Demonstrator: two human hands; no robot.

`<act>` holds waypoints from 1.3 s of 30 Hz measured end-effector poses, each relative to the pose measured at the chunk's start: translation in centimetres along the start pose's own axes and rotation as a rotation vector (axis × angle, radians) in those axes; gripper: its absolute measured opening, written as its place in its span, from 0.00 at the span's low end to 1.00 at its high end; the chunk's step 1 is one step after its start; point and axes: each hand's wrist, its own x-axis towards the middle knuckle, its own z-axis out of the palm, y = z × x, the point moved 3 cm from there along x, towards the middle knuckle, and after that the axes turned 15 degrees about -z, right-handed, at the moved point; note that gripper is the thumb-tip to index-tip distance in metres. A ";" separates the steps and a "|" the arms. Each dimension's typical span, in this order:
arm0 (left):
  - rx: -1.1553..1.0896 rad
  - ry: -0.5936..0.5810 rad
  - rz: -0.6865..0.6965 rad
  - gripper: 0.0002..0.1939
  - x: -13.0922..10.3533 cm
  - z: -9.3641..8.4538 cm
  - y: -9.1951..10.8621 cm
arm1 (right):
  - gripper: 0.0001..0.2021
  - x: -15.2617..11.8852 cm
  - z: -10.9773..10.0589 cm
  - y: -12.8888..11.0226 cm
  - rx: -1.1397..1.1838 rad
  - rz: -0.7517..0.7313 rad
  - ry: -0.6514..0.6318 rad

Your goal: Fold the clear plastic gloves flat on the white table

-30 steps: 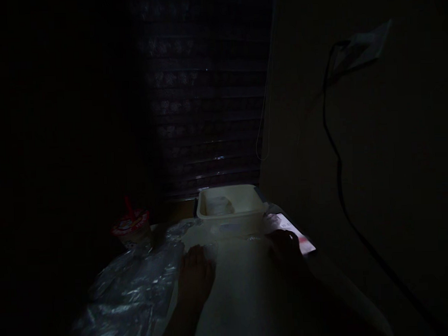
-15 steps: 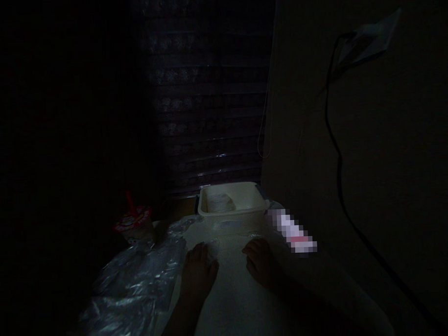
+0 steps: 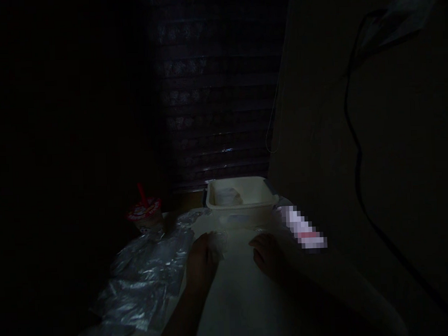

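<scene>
The scene is very dark. My left hand is closed on a small clear plastic piece that sticks out to the right of its fingers, over the white table. To the right, my right hand rests at the table with its fingers curled; whether anything is under them is too dark to tell. Beyond both hands stands a pale rectangular bin with a light, crumpled-looking item inside. Left of my left hand lies a pile of clear plastic bags.
A cup with a red lid and straw stands at the back left. A pixelated bright object lies on the right. Behind are slatted blinds with a cord, and a black cable hangs down the right wall.
The whole view has shifted, so things sit further right. My left hand has turned and its fingers have drawn together at the clear plastic piece. My right hand looks much the same.
</scene>
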 end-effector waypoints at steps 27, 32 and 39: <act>0.017 -0.202 -0.093 0.19 1.1 -0.5 -1.2 | 0.09 2.7 1.6 -2.1 0.140 0.064 -0.122; -0.041 -0.217 -0.083 0.19 0.9 -0.4 -1.3 | 0.06 4.6 1.5 -5.1 0.147 -0.072 -0.283; -0.175 -0.194 -0.145 0.18 0.8 -0.5 -1.5 | 0.06 6.0 3.3 -5.9 -0.009 -0.144 -0.434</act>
